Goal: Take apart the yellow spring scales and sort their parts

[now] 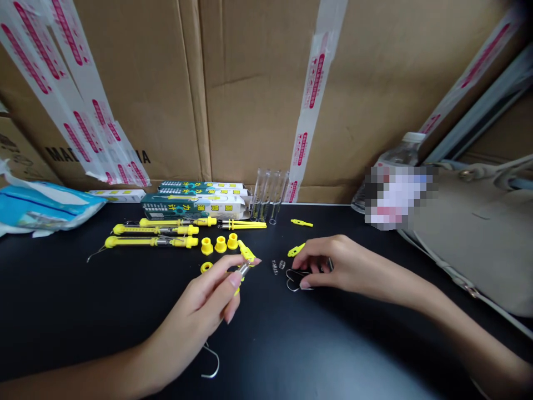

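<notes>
My left hand (214,297) is closed round a partly assembled spring scale core, a silvery metal spring or cylinder (244,270) with a yellow plastic end piece (246,253) at its tip. A bent metal hook (214,364) shows below that hand; whether it joins the held part is hidden. Over the table, my right hand (328,258) has its thumb and fingers curled at thin wire hooks (292,283), the thumb touching one. Something dark and metallic shows by its curled fingers. Two small loose springs (275,267) lie left of it, and a yellow piece (296,250) lies at its fingertips.
Yellow spring scales (152,241), yellow caps (220,244) and printed boxes (195,206) are at the left back. Clear tubes (273,197) stand upright near a large carton (250,111). A bottle (400,153) and grey bag (470,239) are right, a blue packet (50,205) left.
</notes>
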